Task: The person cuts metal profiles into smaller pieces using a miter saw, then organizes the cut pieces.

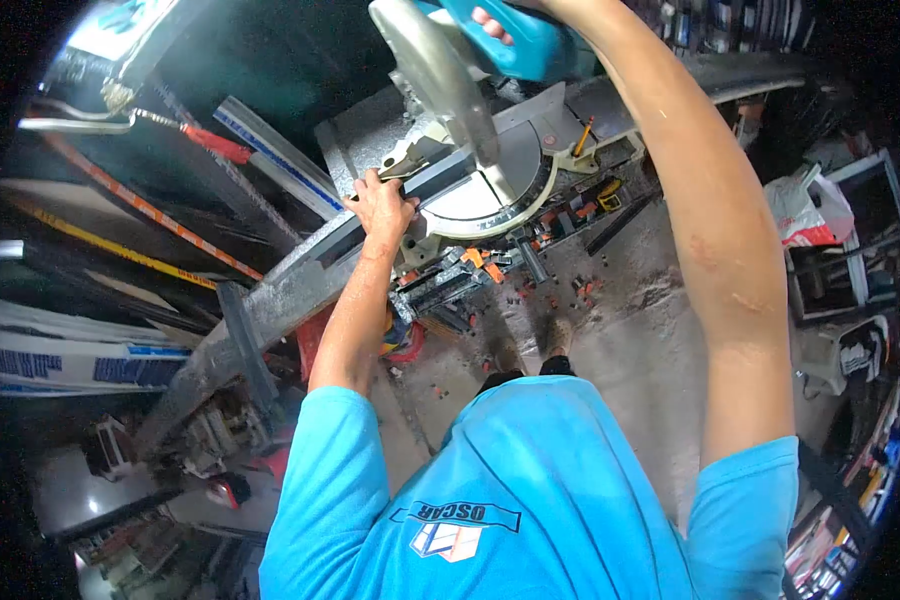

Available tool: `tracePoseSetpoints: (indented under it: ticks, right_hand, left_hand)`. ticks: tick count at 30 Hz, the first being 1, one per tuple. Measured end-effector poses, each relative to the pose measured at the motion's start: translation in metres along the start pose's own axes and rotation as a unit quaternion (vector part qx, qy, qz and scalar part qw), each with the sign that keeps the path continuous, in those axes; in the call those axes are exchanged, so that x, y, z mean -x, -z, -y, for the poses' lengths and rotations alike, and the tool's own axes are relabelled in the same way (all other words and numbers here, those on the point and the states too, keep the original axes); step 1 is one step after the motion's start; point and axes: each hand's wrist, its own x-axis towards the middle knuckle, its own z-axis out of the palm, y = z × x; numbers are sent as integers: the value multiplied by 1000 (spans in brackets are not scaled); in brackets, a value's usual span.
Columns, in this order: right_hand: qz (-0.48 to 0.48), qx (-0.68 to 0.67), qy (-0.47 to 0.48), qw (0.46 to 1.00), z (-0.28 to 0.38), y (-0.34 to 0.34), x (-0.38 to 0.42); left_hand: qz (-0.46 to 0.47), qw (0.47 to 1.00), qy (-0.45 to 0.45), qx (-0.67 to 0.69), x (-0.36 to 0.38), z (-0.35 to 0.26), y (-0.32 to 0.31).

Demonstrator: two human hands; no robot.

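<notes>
My right hand (492, 26) is closed around the teal handle (535, 45) of a miter saw; only some fingertips show through the grip opening. The saw's pale metal blade guard (435, 75) reaches down to the round saw table (485, 195). Across that table, along the fence, lies a dark metal profile (440, 178). My left hand (382, 208) grips the profile left of the blade, with fingers bent over it. Where the blade meets the profile is hidden by the guard.
A yellow pencil (583, 136) and a tape measure (610, 194) lie right of the saw. Small offcuts (582, 290) are scattered on the floor. Long profiles (280, 155) lean at the left, with wrapped stock (80, 365) below them. A plastic bag (818, 208) is at the right.
</notes>
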Motion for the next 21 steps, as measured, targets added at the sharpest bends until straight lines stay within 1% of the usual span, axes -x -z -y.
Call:
tracePoseSetpoints:
  ticks: [1,2,3,4,5,6,7,8,9,10,13,15,21]
  right_hand:
    - [-8,-36,5,999,-6,-3,3]
    - [-9,-25,-29,999,-11,-5,-1]
    - [-34,13,-25,999,-15,-7,2]
    - [-20,-51,-44,998,-24,-9,8]
    - [-66,29,16,997,-16,-13,31]
    - [-49,38,26,998,-25,-13,29]
    - [-48,-2,-13,999,-44,-14,26]
    - [-47,-42,-54,997,-62,-14,23]
    - [-30,-47,-67,996,-73,-10,23]
    - [-57,-42,-70,995,-68,-16,32]
    - [-50,-11,-62,997,-73,-19,45]
    - [-72,-25,-59,995,-81,-21,47]
    - [-69,-6,-56,996,-92,-21,54]
  left_hand:
    - [-4,1000,-6,2,0,-1,1]
    - [-10,1000,-10,5,1,-1,2]
    - [-18,1000,-13,1,1,-1,1]
    - [-28,999,-14,3,1,1,-3]
    - [-33,999,-17,1,1,1,-4]
    - [-37,999,-19,-1,2,1,-4]
    - [-11,1000,-10,2,1,0,0]
    - [-16,1000,-9,4,2,-1,1]
    - [-19,1000,-10,3,2,-1,-1]
    - [-20,1000,-12,0,2,0,-3]
    - [-28,999,-15,14,2,2,-6]
    - [-34,999,-15,16,1,2,-6]
    - [-53,998,-16,6,2,1,-8]
